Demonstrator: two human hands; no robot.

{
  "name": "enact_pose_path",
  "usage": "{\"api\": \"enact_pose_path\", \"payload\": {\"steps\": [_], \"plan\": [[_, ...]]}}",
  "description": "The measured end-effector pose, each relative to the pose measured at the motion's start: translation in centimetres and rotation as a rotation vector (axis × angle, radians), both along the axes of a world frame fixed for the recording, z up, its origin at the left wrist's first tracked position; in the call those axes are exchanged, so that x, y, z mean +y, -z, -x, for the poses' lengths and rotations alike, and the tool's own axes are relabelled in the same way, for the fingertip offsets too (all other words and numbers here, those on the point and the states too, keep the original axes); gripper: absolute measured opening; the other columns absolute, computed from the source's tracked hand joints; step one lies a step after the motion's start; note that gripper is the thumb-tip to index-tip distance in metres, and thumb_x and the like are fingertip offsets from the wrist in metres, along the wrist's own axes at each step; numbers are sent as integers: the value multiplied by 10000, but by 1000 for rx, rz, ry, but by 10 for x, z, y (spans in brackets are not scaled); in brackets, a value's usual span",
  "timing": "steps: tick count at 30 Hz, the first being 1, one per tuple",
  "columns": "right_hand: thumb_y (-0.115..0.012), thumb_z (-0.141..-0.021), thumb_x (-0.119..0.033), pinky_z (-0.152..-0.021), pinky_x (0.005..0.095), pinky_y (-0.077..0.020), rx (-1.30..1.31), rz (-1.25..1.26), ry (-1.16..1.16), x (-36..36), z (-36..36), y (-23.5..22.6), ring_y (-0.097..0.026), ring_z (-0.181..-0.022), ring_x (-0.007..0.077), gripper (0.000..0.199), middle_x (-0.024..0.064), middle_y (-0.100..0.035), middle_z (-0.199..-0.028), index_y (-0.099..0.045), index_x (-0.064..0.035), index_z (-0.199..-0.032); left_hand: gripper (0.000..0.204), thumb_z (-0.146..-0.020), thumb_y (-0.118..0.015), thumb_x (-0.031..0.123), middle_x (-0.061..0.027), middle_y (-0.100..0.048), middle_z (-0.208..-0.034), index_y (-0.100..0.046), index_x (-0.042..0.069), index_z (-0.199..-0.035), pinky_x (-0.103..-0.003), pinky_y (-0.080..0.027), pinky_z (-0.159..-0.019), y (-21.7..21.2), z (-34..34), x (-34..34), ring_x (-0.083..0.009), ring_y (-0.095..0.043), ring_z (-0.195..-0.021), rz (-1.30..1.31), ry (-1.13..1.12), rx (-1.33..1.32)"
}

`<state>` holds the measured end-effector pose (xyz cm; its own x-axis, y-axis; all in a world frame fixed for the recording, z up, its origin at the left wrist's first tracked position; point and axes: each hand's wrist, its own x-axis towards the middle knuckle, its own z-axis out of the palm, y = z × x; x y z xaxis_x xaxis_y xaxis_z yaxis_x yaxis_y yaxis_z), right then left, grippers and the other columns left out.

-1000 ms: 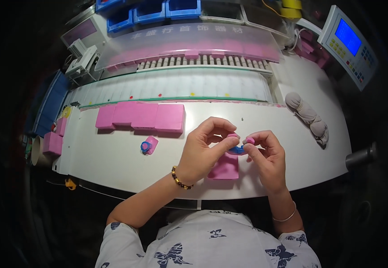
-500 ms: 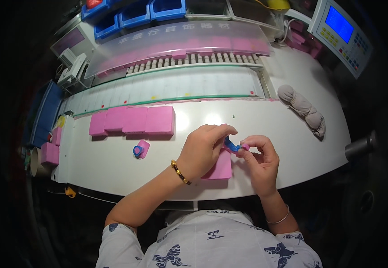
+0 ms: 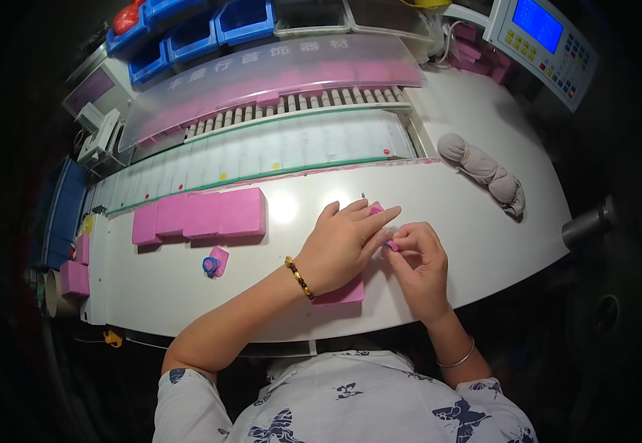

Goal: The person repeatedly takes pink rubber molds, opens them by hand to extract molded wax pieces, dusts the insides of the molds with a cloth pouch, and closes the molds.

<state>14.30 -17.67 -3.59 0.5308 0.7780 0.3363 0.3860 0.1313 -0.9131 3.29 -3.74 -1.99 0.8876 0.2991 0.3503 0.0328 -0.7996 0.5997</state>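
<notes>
My left hand (image 3: 341, 249) lies palm down over a pink block (image 3: 341, 293), fingers spread across it and gripping it; most of the block is hidden beneath. A bit of pink shows between the fingertips. Just to its right, my right hand (image 3: 421, 269) pinches a small pink piece (image 3: 392, 246) with a trace of blue beside it between thumb and fingers. Left of my left forearm, a small blue ring-shaped piece (image 3: 211, 266) with a pink centre sits by a small pink piece (image 3: 220, 258) on the white table.
Several pink blocks (image 3: 203, 215) stand in a row at the left. Behind them runs a glass-edged white strip (image 3: 262, 151), with rollers and a clear cover beyond. A knotted grey cloth bundle (image 3: 482, 171) lies at right. Blue bins (image 3: 245, 24) and a control panel (image 3: 544, 44) stand farther back.
My view has shifted a little, moving the scene left. My left hand's fingers have spread and reached over the blue piece, which is now mostly hidden. My right hand keeps its pinch.
</notes>
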Motion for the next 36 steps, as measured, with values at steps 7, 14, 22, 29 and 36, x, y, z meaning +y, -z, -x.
{"api": "enact_pose_path", "payload": {"steps": [7,14,22,29,36], "plan": [[-595,-800,130,-701,274,-560,3,18,-58,-9,-4,2,-628,-838,169,150,105,-550,-984,-540,25,-892,702,-929,-566,432,-233,-575,-1243,-325,45,-1463,-521,-251,-1089,-10,-3,4,-387,-385,-1343,-16,1,265],[-593,-770,147,-779,296,-556,-151,107,-226,-23,-20,-12,-641,-906,224,162,130,-604,-1005,-587,36,-889,1075,-742,-699,615,-275,-457,-1377,-223,6,-1489,-534,-175,-1140,-9,-5,7,-403,-305,-1386,-48,66,309],[-650,-758,47,-1014,396,-414,-790,130,244,3,-135,-53,-557,-1138,333,434,150,-595,-1202,-595,-56,-1176,1142,-680,-751,615,-285,-446,-1381,-214,21,-1494,-525,-161,-1152,-10,-9,6,-395,-280,-1401,-42,69,331],[-622,-714,77,-963,413,-414,-917,463,82,16,-186,-55,-557,-1093,340,648,144,-589,-1177,-530,-99,-1330,1128,-672,-768,581,-263,-472,-1366,-221,31,-1491,-516,-154,-1161,-11,-13,7,-375,-279,-1405,-2,92,349],[-628,-673,108,-879,426,-448,-1037,-19,228,-1,-86,-87,-605,-1002,317,608,148,-610,-1209,-594,-52,-1259,1128,-661,-772,597,-226,-485,-1373,-251,25,-1482,-536,-152,-1158,-3,-6,14,-379,-280,-1405,27,76,311]]}}
